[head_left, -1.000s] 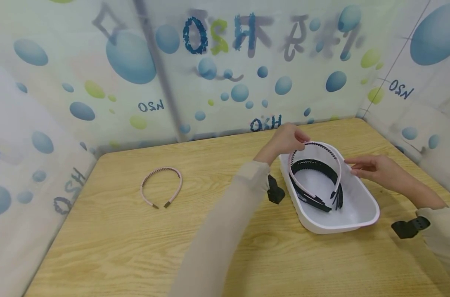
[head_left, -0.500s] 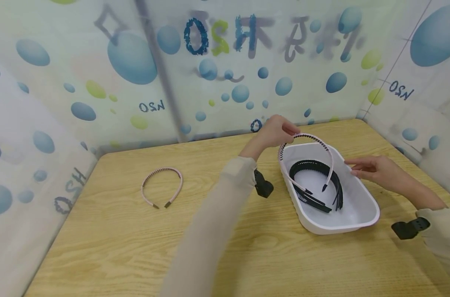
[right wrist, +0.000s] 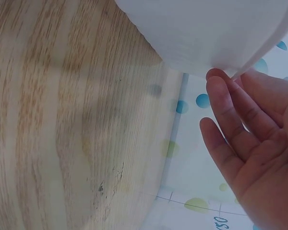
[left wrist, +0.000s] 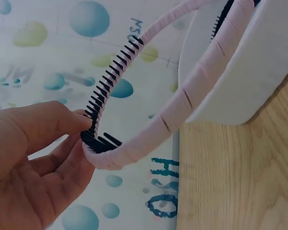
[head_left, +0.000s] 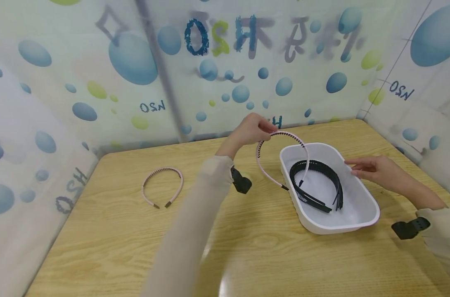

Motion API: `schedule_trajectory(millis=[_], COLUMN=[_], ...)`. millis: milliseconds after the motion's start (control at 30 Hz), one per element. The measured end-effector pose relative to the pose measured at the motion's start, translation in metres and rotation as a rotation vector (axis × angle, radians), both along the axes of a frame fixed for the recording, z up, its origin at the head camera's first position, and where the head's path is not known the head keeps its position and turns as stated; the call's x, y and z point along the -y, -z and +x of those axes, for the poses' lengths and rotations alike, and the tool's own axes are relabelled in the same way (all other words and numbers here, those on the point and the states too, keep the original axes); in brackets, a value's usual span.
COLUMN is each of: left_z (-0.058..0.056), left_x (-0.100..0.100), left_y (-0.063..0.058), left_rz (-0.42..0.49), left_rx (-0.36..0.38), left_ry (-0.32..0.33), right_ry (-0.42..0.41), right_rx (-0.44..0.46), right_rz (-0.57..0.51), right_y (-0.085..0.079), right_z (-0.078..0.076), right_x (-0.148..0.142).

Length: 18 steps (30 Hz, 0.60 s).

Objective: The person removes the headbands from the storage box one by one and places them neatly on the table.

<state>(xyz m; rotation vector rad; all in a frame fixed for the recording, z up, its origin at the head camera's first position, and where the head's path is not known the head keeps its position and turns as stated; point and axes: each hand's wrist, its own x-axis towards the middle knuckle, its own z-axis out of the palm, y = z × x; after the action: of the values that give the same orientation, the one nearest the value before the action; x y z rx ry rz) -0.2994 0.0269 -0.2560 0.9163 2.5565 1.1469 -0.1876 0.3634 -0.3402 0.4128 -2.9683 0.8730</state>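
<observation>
My left hand (head_left: 249,131) pinches a pink fabric-wrapped headband (left wrist: 175,112) by the top of its arch, thumb on the black comb teeth along its inside. In the head view the headband hangs tips down over the left rim of a white plastic basin (head_left: 356,210). Several black headbands (head_left: 326,168) lie nested in the basin's left part. At the basin's right rim, my right hand (head_left: 377,171) grips the edge between thumb and fingertips, as the right wrist view shows. A second pink headband (head_left: 164,168) lies on the table at the left, its dark tips toward me.
The wood-grain table (head_left: 110,247) runs back to a bubble-patterned curtain (head_left: 225,70), which also closes off both sides. Each wrist wears a black strap with a small dark device (head_left: 241,181).
My left hand has lifted the pink headband from above the black ones and carried it left, partly clear of the basin. The right hand and the basin have stayed put.
</observation>
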Motion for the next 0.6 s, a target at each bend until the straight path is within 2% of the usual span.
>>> schedule_trajectory(millis=[300, 600], left_z=[-0.010, -0.015], left_x=[0.033, 0.067], left_y=[0.006, 0.012], left_rz=[-0.017, -0.016], left_rx=[0.039, 0.067], left_ry=[-0.039, -0.090], right_ry=[0.001, 0.010], right_rx=[0.005, 0.021], right_rz=[-0.004, 0.000], right_y=[0.000, 0.000], right_z=[0.000, 0.000], right_x=[0.000, 0.000])
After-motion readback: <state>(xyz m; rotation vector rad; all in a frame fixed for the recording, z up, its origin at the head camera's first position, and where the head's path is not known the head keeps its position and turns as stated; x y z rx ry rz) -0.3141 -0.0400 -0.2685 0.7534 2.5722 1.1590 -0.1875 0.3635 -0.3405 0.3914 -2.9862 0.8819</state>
